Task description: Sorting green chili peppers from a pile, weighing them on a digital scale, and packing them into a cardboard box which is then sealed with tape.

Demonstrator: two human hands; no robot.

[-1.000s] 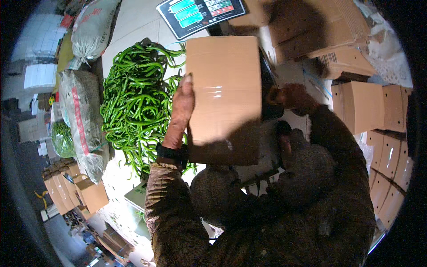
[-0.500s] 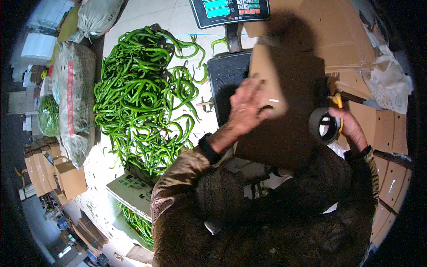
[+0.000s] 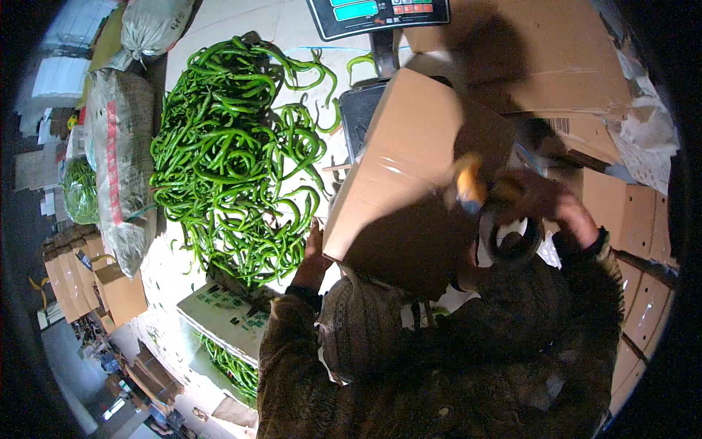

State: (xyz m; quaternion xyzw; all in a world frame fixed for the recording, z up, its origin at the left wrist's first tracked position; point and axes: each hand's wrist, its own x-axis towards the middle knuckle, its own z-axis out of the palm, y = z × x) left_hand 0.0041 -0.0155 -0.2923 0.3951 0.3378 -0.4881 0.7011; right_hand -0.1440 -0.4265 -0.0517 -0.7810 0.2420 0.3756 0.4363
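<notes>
Fingers of left hand [image 3: 314, 252] gripped cardboard box [image 3: 409, 168] at its lower-left corner; right hand [image 3: 556, 208] fingers wrapped tape dispenser [image 3: 504, 227] against the box.

Matt brown cardboard box [image 3: 409, 175], glossy tape strip [image 3: 389, 165]

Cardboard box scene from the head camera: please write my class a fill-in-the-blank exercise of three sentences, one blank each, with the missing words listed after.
1. The left hand supports the lower corner of a closed brown ____ box.
2. The right hand holds a tape dispenser against the box, and its handle is coloured ____.
3. To the left of the box lies a large heap of long ____ peppers, beside a platform scale.

Missing words: cardboard; orange; green
</notes>
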